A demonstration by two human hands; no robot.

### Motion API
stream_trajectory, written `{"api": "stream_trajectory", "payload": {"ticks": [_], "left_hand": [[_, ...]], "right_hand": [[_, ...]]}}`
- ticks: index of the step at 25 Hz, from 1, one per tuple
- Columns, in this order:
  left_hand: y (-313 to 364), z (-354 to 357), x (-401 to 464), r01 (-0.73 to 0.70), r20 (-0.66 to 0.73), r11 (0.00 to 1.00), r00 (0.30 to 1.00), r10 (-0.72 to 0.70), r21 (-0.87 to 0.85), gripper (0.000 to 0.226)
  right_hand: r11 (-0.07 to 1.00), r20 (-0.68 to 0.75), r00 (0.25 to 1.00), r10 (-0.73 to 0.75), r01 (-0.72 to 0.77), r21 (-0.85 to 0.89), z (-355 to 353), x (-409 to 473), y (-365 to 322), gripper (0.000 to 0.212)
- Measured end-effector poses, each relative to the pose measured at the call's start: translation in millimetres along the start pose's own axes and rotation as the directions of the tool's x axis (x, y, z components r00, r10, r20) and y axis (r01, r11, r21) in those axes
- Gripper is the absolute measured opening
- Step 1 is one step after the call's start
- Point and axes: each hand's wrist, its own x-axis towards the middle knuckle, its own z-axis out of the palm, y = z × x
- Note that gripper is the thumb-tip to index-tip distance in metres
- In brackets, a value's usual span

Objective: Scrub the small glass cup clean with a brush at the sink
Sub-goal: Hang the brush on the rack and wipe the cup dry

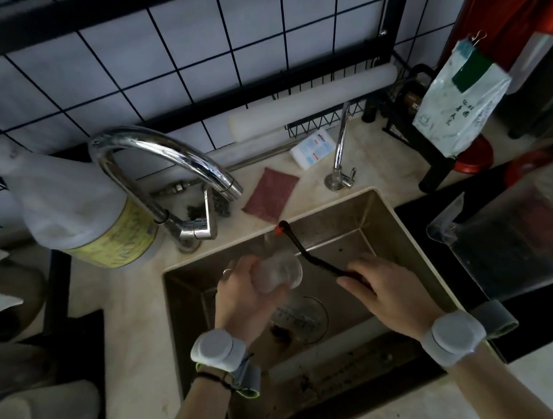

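My left hand (240,296) grips the small clear glass cup (280,272) over the steel sink (387,227), its mouth tipped toward the right. My right hand (386,291) holds the black handle of a long bent brush (311,257). The brush runs up and left behind the cup, outside it, to an orange-tipped end (279,230) near the sink's back rim. Bristles are not clearly visible.
A chrome tap (166,160) arches over the sink's back left, with a thin second tap (341,153) to the right. A reddish scouring pad (270,194) and white sponge (313,148) lie behind the sink. A large bottle (75,211) stands left, a clear jug (526,236) right.
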Motion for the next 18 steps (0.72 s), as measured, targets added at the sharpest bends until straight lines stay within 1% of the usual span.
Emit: {"api": "stream_trajectory", "payload": {"ticks": [2, 3, 5, 6, 8, 9, 11, 12, 14, 15, 16, 18], "left_hand": [[2, -1, -5, 0.014, 0.091, 0.997, 0.996, -0.021, 0.075, 0.057], [2, -1, -9, 0.023, 0.102, 0.995, 0.994, -0.032, 0.095, 0.056], [2, -9, -8, 0.013, 0.003, 0.996, 1.0, -0.013, 0.088, 0.056], [3, -12, -4, 0.007, -0.035, 0.996, 0.999, -0.004, 0.086, 0.057], [9, -19, -4, 0.014, -0.029, 0.997, 1.0, -0.012, 0.081, 0.058], [11, -22, -4, 0.009, -0.041, 0.998, 0.999, -0.007, 0.058, 0.058], [14, -25, -6, -0.026, -0.097, 0.999, 0.995, 0.03, 0.043, 0.058], [14, -26, -5, -0.028, -0.088, 0.998, 0.996, 0.032, 0.051, 0.058], [13, -27, -8, -0.017, -0.037, 0.998, 0.999, 0.02, 0.066, 0.058], [14, -27, -9, -0.023, -0.036, 0.997, 0.999, 0.026, 0.069, 0.058], [13, -27, -8, -0.033, -0.047, 0.997, 0.998, 0.036, 0.063, 0.058], [11, -27, -7, -0.044, -0.062, 0.998, 0.997, 0.047, 0.048, 0.057]], "right_hand": [[0.993, 0.101, 0.994, 0.049, -0.038, -0.108, 1, -6, -2, 0.032], [0.99, 0.112, 0.991, 0.069, -0.054, -0.129, 0, -6, -4, 0.033], [0.991, 0.023, 0.998, 0.061, -0.058, -0.121, 1, -1, -5, 0.033], [0.991, 0.0, 0.998, 0.069, -0.068, -0.115, -1, 3, -5, 0.033], [0.988, 0.052, 0.995, 0.084, -0.077, -0.133, -7, 8, -11, 0.034], [0.989, 0.05, 0.996, 0.074, -0.067, -0.129, -6, 9, -11, 0.035], [0.992, -0.013, 0.999, 0.041, -0.042, -0.116, -7, 12, -12, 0.034], [0.993, -0.02, 0.999, 0.031, -0.033, -0.117, -9, 14, -13, 0.033], [0.993, 0.028, 0.999, 0.031, -0.027, -0.117, -8, 13, -14, 0.035], [0.992, 0.042, 0.999, 0.03, -0.025, -0.127, -8, 12, -14, 0.035], [0.993, 0.031, 0.999, 0.022, -0.018, -0.118, -9, 14, -14, 0.036], [0.999, -0.003, 1.0, 0.003, -0.003, -0.05, -13, 15, -17, 0.034]]}}
